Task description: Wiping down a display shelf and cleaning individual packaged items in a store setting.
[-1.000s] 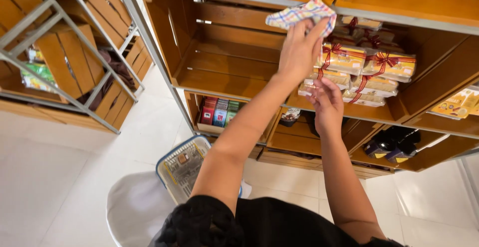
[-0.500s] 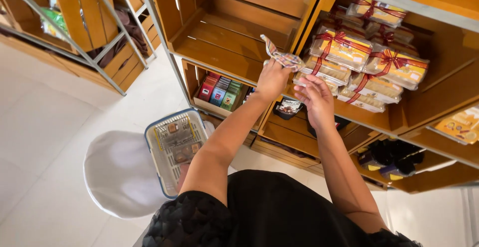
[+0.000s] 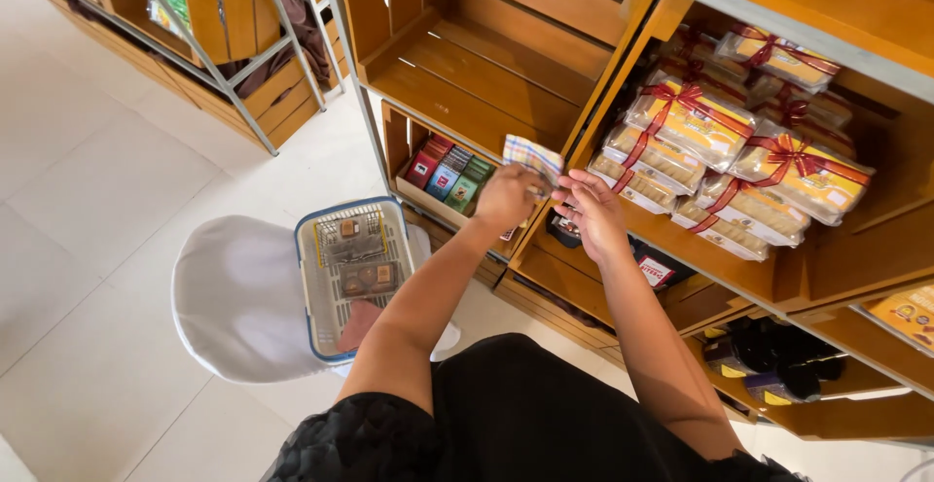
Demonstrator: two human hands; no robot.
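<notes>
The left hand [image 3: 506, 198] is clenched on a checked cloth [image 3: 532, 155], which sticks up toward one o'clock from the fist. The right hand [image 3: 590, 212], fingers spread and empty, sits just beside it at three o'clock.

The left hand [image 3: 506, 197] grips a checked cloth [image 3: 532, 155] in front of the wooden shelf unit [image 3: 623, 73]. Just right of that grip, clear cake packs tied with red ribbon [image 3: 700, 127] lie stacked on a shelf board, while above and left of it a slatted crate shelf [image 3: 477, 73] stands bare. Just below and left, small coloured boxes [image 3: 449, 173] stand in a row, and farther below on the pale tiled floor [image 3: 88, 200] a white chair [image 3: 238, 302] carries a basket [image 3: 352, 273].
</notes>
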